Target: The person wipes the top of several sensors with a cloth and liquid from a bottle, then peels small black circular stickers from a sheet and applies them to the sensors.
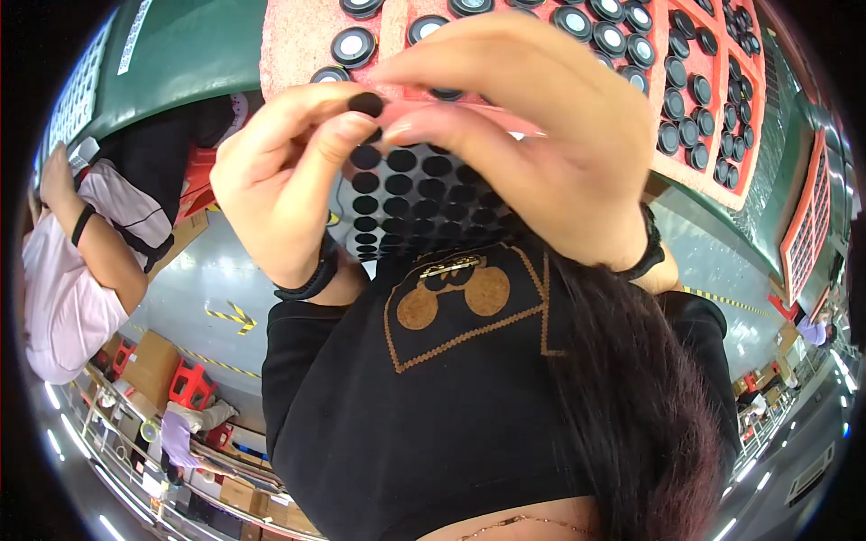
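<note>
A clear sheet of black round pads [401, 185] hangs in front of my chest, its pads in rows. With thumb and forefinger, my left hand [280, 167] pinches the sheet's upper left corner, where one black pad [365, 104] stands up above the thumb. From the other side my right hand [541, 117] curves over the top edge. Its thumb lies against the sheet near that corner, and its forefinger arches above with a gap between. The right hand's other fingers are mostly hidden. Behind the hands lie black round caps [353, 47] with pale centres.
A red compartmented tray [663, 104] full of these caps lies on the green table [180, 59]. Another red tray [806, 216] leans at the far right. At the left sits a person in a pale shirt [68, 270]. Red stools [191, 388] and cartons [149, 370] stand on the floor.
</note>
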The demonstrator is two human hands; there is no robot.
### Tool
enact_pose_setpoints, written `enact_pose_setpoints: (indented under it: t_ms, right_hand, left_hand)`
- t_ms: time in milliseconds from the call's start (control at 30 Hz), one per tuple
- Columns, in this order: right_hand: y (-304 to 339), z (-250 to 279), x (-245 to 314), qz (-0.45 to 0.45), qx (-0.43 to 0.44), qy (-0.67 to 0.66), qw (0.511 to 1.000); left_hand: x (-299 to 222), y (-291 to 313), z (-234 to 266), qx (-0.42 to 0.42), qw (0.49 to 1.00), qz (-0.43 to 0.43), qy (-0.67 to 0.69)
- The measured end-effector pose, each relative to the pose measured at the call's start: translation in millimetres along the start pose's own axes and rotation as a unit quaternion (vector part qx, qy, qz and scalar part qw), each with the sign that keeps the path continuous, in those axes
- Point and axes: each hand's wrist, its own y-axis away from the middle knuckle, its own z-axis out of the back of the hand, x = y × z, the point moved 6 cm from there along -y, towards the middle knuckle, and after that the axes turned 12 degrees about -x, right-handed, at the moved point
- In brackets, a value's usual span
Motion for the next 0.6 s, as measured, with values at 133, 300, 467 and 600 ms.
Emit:
enact_pose_setpoints:
  t_ms: [133, 300, 467, 600]
  right_hand:
    - [7, -12, -8, -0.079, 0.047, -0.018, 0.996]
    - [13, -14, -11, -0.087, 0.057, -0.010, 0.995]
    - [11, -18, -2, -0.041, 0.082, -0.028, 0.995]
    - [10, -19, -8, -0.041, 0.085, -0.115, 0.989]
  left_hand:
    - [-2, 3, 1, 0.007, 0.999, -0.038, -0.014]
    - [7, 8, 0, -0.012, 1.000, -0.029, -0.004]
    - [17, 7, 3, 0.017, 0.999, -0.008, 0.033]
    - [32, 10, 35, -0.073, 0.993, 0.090, 0.037]
